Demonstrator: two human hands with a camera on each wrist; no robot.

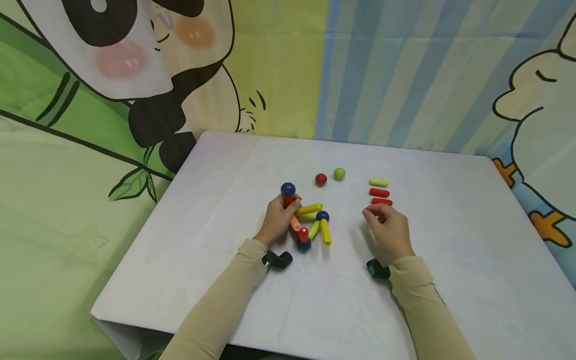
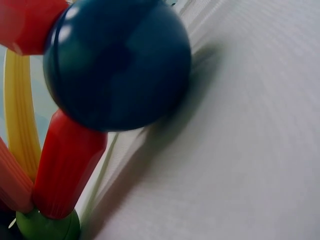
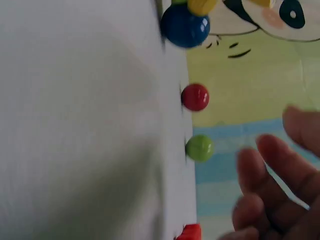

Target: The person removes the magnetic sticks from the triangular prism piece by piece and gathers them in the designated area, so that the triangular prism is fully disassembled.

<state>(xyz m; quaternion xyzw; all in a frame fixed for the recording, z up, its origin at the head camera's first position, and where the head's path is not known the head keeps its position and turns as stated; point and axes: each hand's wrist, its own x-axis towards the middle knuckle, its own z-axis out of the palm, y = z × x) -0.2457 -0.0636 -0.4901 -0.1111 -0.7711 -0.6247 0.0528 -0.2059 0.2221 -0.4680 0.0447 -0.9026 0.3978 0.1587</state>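
Observation:
My left hand (image 1: 276, 217) grips a stick-and-ball toy structure (image 1: 309, 209) on its left side, around a red stick below a raised blue ball (image 1: 288, 189). Yellow, yellow-green, orange and red sticks meet at the structure's balls, among them a blue ball (image 1: 322, 216) on the right. At the front, a short red stick (image 1: 304, 233) points up from another blue ball (image 1: 303, 245). The left wrist view has a red stick (image 2: 70, 165) joining a large blue ball (image 2: 117, 65) to a green one (image 2: 50, 225). Nothing is held in my right hand (image 1: 389, 227), its fingers loosely bent and apart near the loose sticks.
Just beyond the right hand lie two red sticks (image 1: 379, 192) and a yellow-green stick (image 1: 378, 183) in a row. A loose red ball (image 1: 321, 180) and a green ball (image 1: 339, 174) sit behind the structure. A cartoon-printed cloth backs the white table (image 1: 216, 210).

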